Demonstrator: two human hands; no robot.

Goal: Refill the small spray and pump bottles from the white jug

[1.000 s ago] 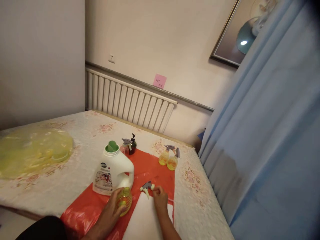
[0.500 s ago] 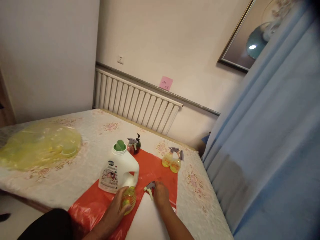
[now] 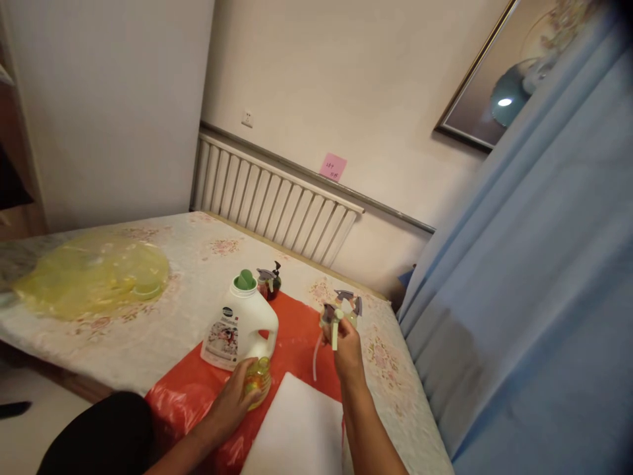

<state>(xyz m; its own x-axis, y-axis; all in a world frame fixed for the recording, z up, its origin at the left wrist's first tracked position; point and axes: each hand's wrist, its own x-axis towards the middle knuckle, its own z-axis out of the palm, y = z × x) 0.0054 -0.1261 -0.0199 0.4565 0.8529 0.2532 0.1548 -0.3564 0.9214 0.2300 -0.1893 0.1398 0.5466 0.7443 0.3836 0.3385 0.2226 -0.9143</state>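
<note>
At the far left a crumpled yellow plastic bag [image 3: 93, 277] lies on the flower-patterned table cover [image 3: 163, 330], well apart from the work. Nearer the middle a white detergent jug [image 3: 240, 328] with a green cap stands on the far part of a red plastic sheet [image 3: 297, 336]; behind it sit a small dark pump bottle [image 3: 275, 282] and a pinkish spray bottle [image 3: 264, 284], too small to read clearly.

Just near of the jug, the left hand [image 3: 236, 401] wraps its fingers around a small yellow bottle [image 3: 258, 382] standing on the red sheet, its neck open. To the right of it lies a white pad [image 3: 294, 432], partly over the sheet. The right hand [image 3: 347, 349] is raised above the sheet, fingers pinched around a spray head [image 3: 332, 316] whose thin dip tube [image 3: 315, 356] dangles free below.

Risks, as I judge them: the tube looks flexible and hangs loose, so it could miss the narrow neck and drip onto the sheet or pad. The open bottle holds yellow liquid, so a squeeze or tilt from the left hand could spill it. The jug stands very close, and a knock of the left wrist might nudge it. Further right, two yellow spray bottles [image 3: 350, 313] stand just behind the raised hand, where a careless swing could topple them toward the blue curtain [image 3: 534, 264].
</note>
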